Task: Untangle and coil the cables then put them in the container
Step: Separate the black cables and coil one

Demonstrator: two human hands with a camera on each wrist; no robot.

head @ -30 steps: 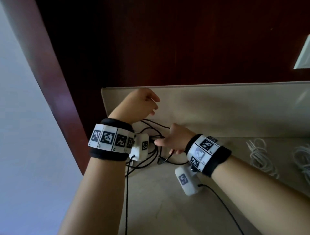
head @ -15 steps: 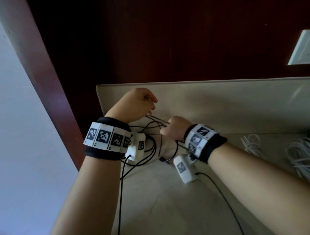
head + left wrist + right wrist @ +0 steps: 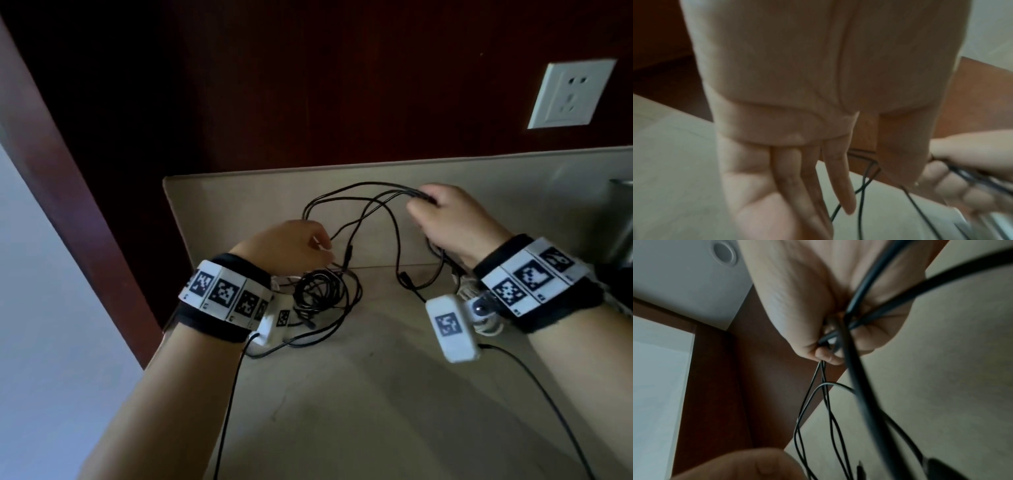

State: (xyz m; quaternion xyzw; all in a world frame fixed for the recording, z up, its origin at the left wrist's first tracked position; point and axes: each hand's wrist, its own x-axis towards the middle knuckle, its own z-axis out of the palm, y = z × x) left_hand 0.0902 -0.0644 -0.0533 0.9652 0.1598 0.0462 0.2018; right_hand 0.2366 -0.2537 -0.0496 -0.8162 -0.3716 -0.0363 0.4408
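Observation:
A tangle of black cables (image 3: 318,294) lies on the beige table (image 3: 376,394) below my left hand (image 3: 318,246). My right hand (image 3: 424,205) grips a bunch of black strands and holds them up near the backsplash, so long loops (image 3: 359,187) hang between the hands. In the right wrist view the fist (image 3: 834,344) is closed round several strands (image 3: 859,402). In the left wrist view my left hand (image 3: 877,193) has straight fingers (image 3: 838,178), and thin strands (image 3: 861,203) cross the gap between forefinger and thumb.
A white wall socket (image 3: 572,92) sits on the dark red wood wall at upper right. A grey metal cylinder (image 3: 621,222) stands at the right edge. Bits of white cable (image 3: 488,328) show under my right wrist. The table's left edge is beside my left forearm.
My right hand has risen and moved right with the strands it grips, drawing loops out of the tangle. My left hand has dropped lower, over the pile.

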